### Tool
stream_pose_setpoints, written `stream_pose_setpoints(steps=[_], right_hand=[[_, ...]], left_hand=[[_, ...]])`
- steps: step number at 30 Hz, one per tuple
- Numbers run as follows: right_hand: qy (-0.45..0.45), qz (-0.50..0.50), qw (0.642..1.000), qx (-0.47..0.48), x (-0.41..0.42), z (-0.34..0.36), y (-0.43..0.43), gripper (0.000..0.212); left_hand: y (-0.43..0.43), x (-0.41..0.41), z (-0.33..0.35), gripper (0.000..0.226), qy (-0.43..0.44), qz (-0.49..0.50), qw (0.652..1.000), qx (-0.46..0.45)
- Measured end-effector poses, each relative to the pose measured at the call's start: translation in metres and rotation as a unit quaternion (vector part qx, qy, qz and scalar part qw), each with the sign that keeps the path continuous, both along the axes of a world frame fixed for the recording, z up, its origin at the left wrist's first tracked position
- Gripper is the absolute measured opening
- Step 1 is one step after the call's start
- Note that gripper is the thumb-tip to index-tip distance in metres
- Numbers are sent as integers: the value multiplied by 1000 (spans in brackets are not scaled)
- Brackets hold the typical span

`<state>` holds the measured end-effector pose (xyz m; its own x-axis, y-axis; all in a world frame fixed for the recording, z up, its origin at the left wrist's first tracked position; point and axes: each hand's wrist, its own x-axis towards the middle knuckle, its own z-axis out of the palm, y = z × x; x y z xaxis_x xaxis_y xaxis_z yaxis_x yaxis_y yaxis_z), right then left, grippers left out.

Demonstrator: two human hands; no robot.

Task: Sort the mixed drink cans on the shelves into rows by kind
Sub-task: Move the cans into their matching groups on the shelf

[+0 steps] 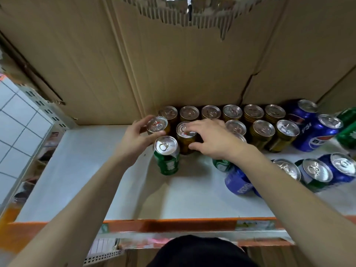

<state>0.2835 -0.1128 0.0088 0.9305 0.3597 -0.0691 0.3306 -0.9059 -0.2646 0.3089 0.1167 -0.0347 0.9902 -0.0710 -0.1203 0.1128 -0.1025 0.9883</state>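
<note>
Two hands on gold cans at the left of the shelf.
The left hand curls round the end gold can; the right hand clasps the neighbouring gold can from above. A green can stands just in front.

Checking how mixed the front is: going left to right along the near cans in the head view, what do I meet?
Lone green can → middle blue can → right green can → end blue can. The cans half hidden by the right arm are left out.
</note>
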Motion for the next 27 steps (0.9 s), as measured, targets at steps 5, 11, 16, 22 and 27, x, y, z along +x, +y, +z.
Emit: stream_pose_setpoints(steps=[5, 11, 16, 22, 27], right_hand=[[-7, -15, 1000, -18, 3, -1, 0, 40], [-68, -60, 996, 12, 9, -6, -2, 19], [-70, -68, 993, 72, 9, -4, -3, 18], [-56, -90, 989, 104, 7, -4, -3, 10], [-43, -74, 992, 97, 5, -4, -6, 9]], left_hand=[[0, 2, -9, 55, 50, -36, 996, -59], [-1, 4, -16, 29, 94, -77, 980, -156], [-6, 5, -21, 16, 94, -16, 980, -175], [-8, 0, -22, 15, 98, -17, 977, -187], [-9, -6, -21, 15, 76, -17, 981, -175]])
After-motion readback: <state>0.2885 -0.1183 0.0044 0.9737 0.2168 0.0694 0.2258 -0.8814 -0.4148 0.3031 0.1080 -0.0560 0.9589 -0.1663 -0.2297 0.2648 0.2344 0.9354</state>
